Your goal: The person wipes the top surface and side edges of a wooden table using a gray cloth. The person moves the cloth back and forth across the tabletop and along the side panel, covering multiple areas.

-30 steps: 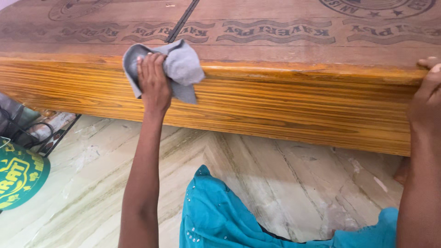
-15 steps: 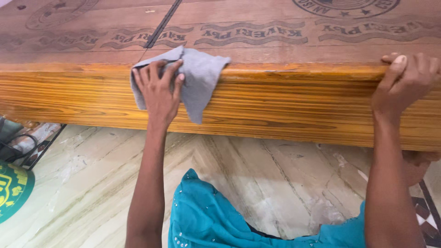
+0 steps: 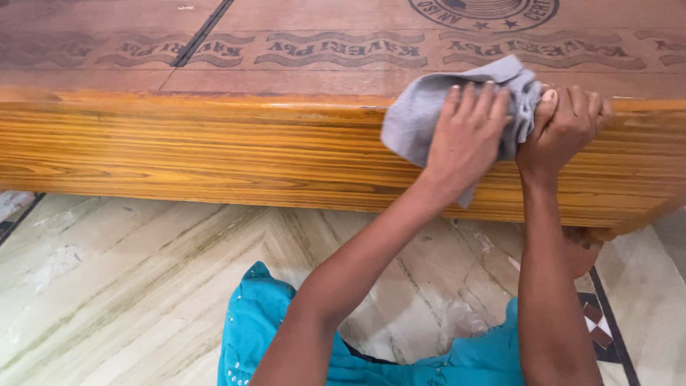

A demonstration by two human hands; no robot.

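1. Head view, the work surface: a long wooden frame runs across the picture from left to right, with a glossy striped side rail (image 3: 214,154) facing the person and a flat brown plywood panel (image 3: 321,78) on top, printed with wavy bands and a round stamp. Its long axis lies crosswise to the person's arms.

2. Head view, the cloth: a grey cloth (image 3: 421,114) is draped over the rounded top edge of the rail, toward the right end, part on the panel and part hanging down the rail's face.

3. Head view, the left hand (image 3: 468,136): it reaches across from the lower left and lies flat on the cloth, fingers spread and pressing it against the rail. The grip is a loose, mostly open palm-press, not a closed fist; the cloth is all it has.

4. Head view, the right hand (image 3: 561,121): it is curled over the rail's top edge just to the right of the cloth, fingers hooked on the wood, touching the cloth's right fold. Whether it also pinches the cloth cannot be told.

5. Head view, the key relation: the two hands sit side by side, and most of the rail stretches away to the left of the left hand.

6. Head view, surroundings: pale marble floor (image 3: 128,286) below, with teal clothing (image 3: 271,336) at the bottom.
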